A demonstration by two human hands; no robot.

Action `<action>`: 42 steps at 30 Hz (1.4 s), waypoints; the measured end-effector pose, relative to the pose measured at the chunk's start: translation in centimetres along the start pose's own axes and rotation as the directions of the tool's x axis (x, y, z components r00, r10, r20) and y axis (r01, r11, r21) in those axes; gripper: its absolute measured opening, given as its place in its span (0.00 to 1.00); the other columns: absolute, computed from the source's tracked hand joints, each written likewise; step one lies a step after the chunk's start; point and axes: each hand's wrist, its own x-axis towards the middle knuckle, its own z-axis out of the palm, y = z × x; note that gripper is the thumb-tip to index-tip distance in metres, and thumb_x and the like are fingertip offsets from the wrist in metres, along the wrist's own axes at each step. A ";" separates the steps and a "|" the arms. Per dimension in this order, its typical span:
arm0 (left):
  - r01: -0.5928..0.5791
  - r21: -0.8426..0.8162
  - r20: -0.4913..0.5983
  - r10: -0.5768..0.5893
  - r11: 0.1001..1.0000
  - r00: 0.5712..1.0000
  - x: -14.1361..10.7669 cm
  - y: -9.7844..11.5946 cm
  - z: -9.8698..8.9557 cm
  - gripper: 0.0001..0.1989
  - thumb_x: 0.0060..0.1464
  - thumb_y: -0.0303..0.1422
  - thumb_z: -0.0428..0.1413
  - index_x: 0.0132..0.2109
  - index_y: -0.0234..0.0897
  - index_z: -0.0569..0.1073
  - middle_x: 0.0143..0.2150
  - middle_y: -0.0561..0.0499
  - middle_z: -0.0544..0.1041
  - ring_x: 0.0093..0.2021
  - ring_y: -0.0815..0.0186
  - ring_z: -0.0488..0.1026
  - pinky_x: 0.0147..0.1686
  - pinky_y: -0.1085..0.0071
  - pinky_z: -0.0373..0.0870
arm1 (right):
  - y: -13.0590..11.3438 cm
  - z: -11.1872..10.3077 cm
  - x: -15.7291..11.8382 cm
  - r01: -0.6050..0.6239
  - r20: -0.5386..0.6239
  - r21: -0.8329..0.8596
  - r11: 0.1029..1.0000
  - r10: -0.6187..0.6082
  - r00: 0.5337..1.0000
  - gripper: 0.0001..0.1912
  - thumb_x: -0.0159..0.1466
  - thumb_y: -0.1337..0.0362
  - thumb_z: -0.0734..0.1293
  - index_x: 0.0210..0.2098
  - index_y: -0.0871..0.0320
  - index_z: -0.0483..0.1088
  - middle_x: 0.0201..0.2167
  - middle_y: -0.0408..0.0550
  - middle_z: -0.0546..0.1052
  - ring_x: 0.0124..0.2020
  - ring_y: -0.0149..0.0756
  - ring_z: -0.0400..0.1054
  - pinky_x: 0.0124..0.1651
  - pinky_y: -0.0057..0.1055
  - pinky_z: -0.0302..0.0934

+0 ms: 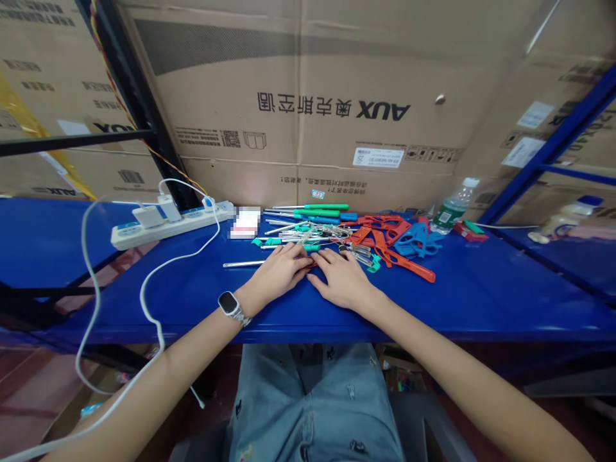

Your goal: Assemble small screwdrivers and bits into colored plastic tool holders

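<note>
A blue table (202, 301) stood in front of a big carton (289, 58), its AUX lettering upside down. At the near side of the clutter lay a silver rod (243, 264); its left end was bare on the table, and its right part ran out of sight by the left hand (278, 273). A small reddish piece (312, 260) showed between the 2 hands, too covered to make out.

The left hand was palm down with its fingers bent, the right hand (344, 279) also palm down with its fingers curved forward. Their fingertips nearly met at the reddish piece. Whether either hand gripped it, I could not tell. The left wrist wore a watch (228, 303).

Just beyond the fingers lay a loose heap: thin metal pieces (360, 258), curled green bits (374, 263) and, at the back, screwdrivers (326, 206) with green or blue handles, their shafts mostly pointing left. To the right of these were red frames (409, 264), 1 of them slanting toward the table's near edge, with blue frames (418, 242) against them.

Farther right stood a green-labelled bottle (451, 212), capped in white, just beside a small red box (469, 234). On the left, a blurred card (245, 224) lay near a white power strip (192, 219) with plugs in it. A white cable (145, 289) looped down over the table toward the left forearm.
</note>
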 end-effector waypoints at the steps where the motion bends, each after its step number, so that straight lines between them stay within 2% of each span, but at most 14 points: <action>1: 0.003 -0.008 0.000 -0.003 1.000 1.000 0.0 0.1 -0.1 0.14 0.68 0.32 0.52 0.55 0.39 0.78 0.50 0.41 0.76 0.52 0.52 0.70 0.50 0.54 0.69 | -0.1 0.0 0.0 -0.006 0.002 0.001 1.000 0.006 1.000 0.29 0.74 0.52 0.56 0.68 0.63 0.64 0.68 0.60 0.67 0.70 0.51 0.58 0.69 0.51 0.49; 7: 0.051 -0.052 -0.023 -0.052 0.997 0.998 -0.4 -0.1 -0.9 0.13 0.64 0.32 0.56 0.53 0.41 0.77 0.51 0.43 0.76 0.54 0.52 0.71 0.53 0.53 0.68 | -0.3 0.3 -0.1 -0.033 0.024 -0.010 0.999 0.033 0.999 0.31 0.75 0.52 0.54 0.71 0.63 0.60 0.70 0.61 0.63 0.73 0.50 0.53 0.71 0.52 0.47; 11: 0.155 -0.075 -0.060 -0.159 0.985 0.985 -1.0 -1.4 -1.4 0.18 0.59 0.39 0.62 0.54 0.40 0.74 0.54 0.43 0.76 0.55 0.50 0.72 0.55 0.51 0.68 | -0.3 0.4 -0.2 -0.034 0.020 -0.034 0.999 0.035 0.999 0.33 0.75 0.50 0.53 0.71 0.63 0.59 0.71 0.62 0.61 0.74 0.51 0.52 0.71 0.53 0.46; 15: 0.225 -0.104 -0.020 -0.228 0.969 0.973 -1.3 -2.7 -1.5 0.20 0.56 0.41 0.64 0.53 0.40 0.75 0.53 0.42 0.77 0.54 0.49 0.73 0.54 0.48 0.70 | -0.2 0.3 -0.3 -0.051 0.039 -0.053 0.997 0.053 0.998 0.33 0.75 0.50 0.53 0.72 0.64 0.58 0.72 0.63 0.59 0.74 0.51 0.51 0.72 0.54 0.45; 22: 0.162 -0.169 0.043 -0.157 0.972 0.987 -1.6 -3.7 -1.3 0.14 0.62 0.34 0.57 0.54 0.40 0.78 0.50 0.44 0.80 0.51 0.54 0.76 0.52 0.52 0.73 | -0.2 0.2 -0.3 -0.069 0.059 -0.050 0.996 0.072 0.996 0.34 0.75 0.50 0.52 0.73 0.63 0.57 0.73 0.62 0.57 0.75 0.51 0.48 0.73 0.56 0.42; 25: 0.136 -0.206 0.038 -0.131 0.969 0.991 -2.1 -4.3 -1.3 0.14 0.66 0.31 0.52 0.54 0.42 0.78 0.51 0.44 0.80 0.51 0.56 0.76 0.54 0.54 0.73 | -0.2 0.3 -0.4 -0.067 0.059 -0.052 0.996 0.070 0.996 0.34 0.75 0.50 0.52 0.72 0.64 0.57 0.73 0.63 0.57 0.75 0.52 0.49 0.73 0.56 0.43; 30: 0.111 -0.231 0.063 -0.099 0.967 0.993 -2.5 -5.1 -1.3 0.16 0.69 0.31 0.50 0.55 0.41 0.79 0.51 0.43 0.79 0.50 0.56 0.77 0.53 0.55 0.75 | -0.1 0.4 -0.4 -0.061 0.054 -0.058 0.996 0.065 0.996 0.34 0.75 0.50 0.52 0.72 0.64 0.58 0.72 0.64 0.58 0.75 0.53 0.49 0.73 0.56 0.42; 38: 0.062 -0.036 0.115 -0.057 0.997 0.992 -2.7 -5.0 -1.9 0.18 0.71 0.31 0.47 0.57 0.41 0.79 0.49 0.42 0.75 0.46 0.59 0.75 0.47 0.61 0.74 | -0.3 0.1 -0.3 -0.067 0.092 -0.096 0.993 0.075 0.993 0.34 0.75 0.50 0.51 0.73 0.64 0.56 0.73 0.63 0.55 0.75 0.53 0.48 0.73 0.55 0.41; 42: 0.010 0.024 0.127 -0.013 1.000 0.992 -2.4 -5.0 -2.0 0.17 0.69 0.29 0.47 0.53 0.38 0.80 0.47 0.43 0.75 0.43 0.60 0.75 0.46 0.62 0.73 | -0.4 0.1 -0.3 -0.062 0.094 -0.101 0.993 0.071 0.993 0.34 0.76 0.50 0.51 0.73 0.64 0.56 0.73 0.63 0.56 0.75 0.52 0.49 0.74 0.55 0.41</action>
